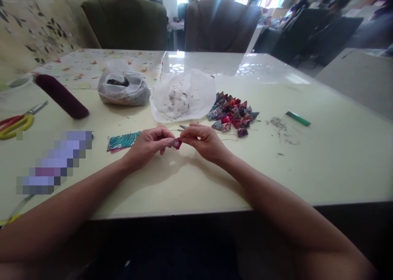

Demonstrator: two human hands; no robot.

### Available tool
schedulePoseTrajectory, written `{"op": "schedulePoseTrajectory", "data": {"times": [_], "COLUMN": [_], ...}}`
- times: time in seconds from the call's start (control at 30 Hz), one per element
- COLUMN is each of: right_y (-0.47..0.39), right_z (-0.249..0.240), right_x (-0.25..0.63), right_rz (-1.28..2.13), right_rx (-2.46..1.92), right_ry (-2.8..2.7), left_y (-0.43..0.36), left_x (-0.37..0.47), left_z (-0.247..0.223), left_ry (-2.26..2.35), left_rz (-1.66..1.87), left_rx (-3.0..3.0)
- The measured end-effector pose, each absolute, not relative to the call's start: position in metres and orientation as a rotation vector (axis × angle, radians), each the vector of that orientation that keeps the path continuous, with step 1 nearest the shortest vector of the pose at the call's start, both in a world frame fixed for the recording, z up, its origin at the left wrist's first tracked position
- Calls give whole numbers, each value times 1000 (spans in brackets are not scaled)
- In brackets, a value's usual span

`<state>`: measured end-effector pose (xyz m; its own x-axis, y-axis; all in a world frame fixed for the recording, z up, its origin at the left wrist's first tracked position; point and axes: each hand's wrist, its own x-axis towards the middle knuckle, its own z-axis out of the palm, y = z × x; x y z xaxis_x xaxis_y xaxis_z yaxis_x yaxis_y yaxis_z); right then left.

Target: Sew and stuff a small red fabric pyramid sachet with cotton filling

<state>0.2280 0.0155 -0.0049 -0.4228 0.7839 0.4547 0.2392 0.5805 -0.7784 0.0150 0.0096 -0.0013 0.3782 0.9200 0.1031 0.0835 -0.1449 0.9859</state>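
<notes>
Between my two hands is a small red piece of fabric (177, 144), held just above the table near its front edge. My left hand (153, 144) pinches its left side between thumb and forefinger. The fingertips of my right hand (201, 138) close at its upper right; whether they also hold a needle is too small to tell. A thin thread (230, 137) trails on the table to the right of my right hand. Behind my fingers show the tips of a metal tool (183, 127). Teal patterned fabric strips (124, 141) lie beside my left wrist.
A pile of small stuffed fabric pieces (235, 110) sits beyond my right hand. White stuffing (178, 102) lies on a plastic bag, beside another plastic bag (123, 87). Left are a dark thread spool (63, 96) and scissors (21, 122); right, a green tool (297, 118) and thread scraps (278, 124).
</notes>
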Motion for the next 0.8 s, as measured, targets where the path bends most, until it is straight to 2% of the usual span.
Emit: {"op": "schedulePoseTrajectory", "data": {"times": [0.8], "right_y": [15], "right_z": [-6], "right_x": [226], "right_rz": [1184], "right_rx": [-733], "right_ry": [-1792], "left_y": [11], "left_x": [13], "left_z": [-5], "left_ry": [789], "left_rz": [872], "left_rx": [1434]}}
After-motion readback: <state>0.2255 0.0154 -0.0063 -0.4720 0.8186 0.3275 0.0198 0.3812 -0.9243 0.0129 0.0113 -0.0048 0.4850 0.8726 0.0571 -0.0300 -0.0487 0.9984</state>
